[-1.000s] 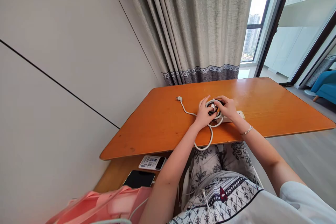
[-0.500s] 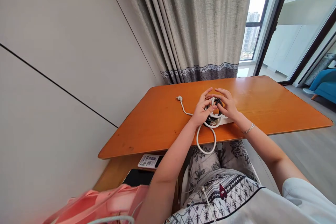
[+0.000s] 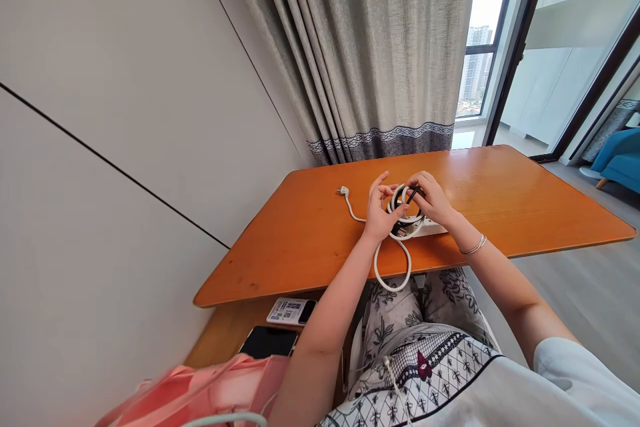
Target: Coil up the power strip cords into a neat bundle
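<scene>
A coil of white and black cable (image 3: 395, 199) is held up between my hands above the near part of the wooden table (image 3: 280, 233). My left hand (image 3: 381, 212) has its thumb and some fingers on the coil's left side, with the index finger raised. On the right, my right hand (image 3: 433, 199) pinches the black cable (image 3: 412, 195) at the coil; some fingertips are hidden. A white power strip (image 3: 431, 227) lies under the coil, partly covered. Its white plug (image 3: 343, 191) rests on the table to the left, and a loop of white cord (image 3: 392, 288) hangs over the near edge.
A lower wooden surface on the left bears a black phone (image 3: 269, 341), a white labelled box (image 3: 291, 311) and a pink bag (image 3: 220, 390). Behind the table hang grey curtains (image 3: 380, 47) beside a window. A blue chair (image 3: 617, 163) stands far right.
My left hand has shifted slightly left, its fingers more apart from the right hand's. The coil shows more openly, and the right fingers have curled closer on the black cable.
</scene>
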Action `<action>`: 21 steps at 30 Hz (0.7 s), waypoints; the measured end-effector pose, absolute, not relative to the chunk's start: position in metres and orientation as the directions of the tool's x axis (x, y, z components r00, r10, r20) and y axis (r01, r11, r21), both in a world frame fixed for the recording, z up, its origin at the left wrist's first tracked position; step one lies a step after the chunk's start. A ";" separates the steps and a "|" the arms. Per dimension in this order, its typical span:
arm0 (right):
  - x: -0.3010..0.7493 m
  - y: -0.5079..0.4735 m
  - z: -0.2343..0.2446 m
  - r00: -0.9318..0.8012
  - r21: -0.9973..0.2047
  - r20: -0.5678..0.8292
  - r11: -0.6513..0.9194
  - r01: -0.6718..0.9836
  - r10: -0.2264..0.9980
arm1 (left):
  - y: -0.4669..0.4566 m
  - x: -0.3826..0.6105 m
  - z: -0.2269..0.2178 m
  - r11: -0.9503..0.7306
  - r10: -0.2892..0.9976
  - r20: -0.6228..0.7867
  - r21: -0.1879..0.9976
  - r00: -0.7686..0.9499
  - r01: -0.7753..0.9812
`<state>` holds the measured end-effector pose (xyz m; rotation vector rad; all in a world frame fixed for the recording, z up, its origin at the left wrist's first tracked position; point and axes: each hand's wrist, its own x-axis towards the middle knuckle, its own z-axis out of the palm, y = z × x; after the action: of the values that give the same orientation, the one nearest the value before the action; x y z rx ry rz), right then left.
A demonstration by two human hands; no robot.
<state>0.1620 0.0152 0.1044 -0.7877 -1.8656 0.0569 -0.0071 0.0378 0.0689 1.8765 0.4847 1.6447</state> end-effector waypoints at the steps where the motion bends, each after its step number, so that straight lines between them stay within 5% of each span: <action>1: 0.163 0.015 0.105 -0.246 -0.375 0.806 0.786 0.492 0.539 | 0.039 -0.007 0.066 -0.739 0.638 0.750 0.660 0.175 -0.135; 6: 0.162 0.008 0.107 -0.447 -0.208 0.695 0.752 0.625 0.564 | 0.045 -0.004 0.054 -0.642 0.745 0.662 0.746 0.090 -0.173; 10: 0.156 0.003 0.107 -0.395 -0.122 0.680 0.626 0.770 0.618 | 0.038 -0.009 0.056 -0.677 0.732 0.679 0.734 0.047 -0.065; 15: 0.155 0.005 0.104 -0.268 -0.101 0.760 0.515 0.851 0.592 | 0.006 -0.011 0.069 -0.793 0.606 0.750 0.546 0.265 0.269; 18: 0.156 0.006 0.103 -0.231 -0.080 0.797 0.477 0.875 0.558 | -0.011 -0.004 0.075 -0.720 0.663 0.676 0.458 0.321 0.521; 21: 0.155 0.006 0.103 -0.199 -0.074 0.826 0.452 0.889 0.527 | -0.016 0.003 0.078 -0.655 0.719 0.626 0.467 0.301 0.594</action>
<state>0.1547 0.0065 0.1032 -1.1958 -1.8654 -0.5452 0.0028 -0.0156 0.0778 2.4115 1.2276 1.2829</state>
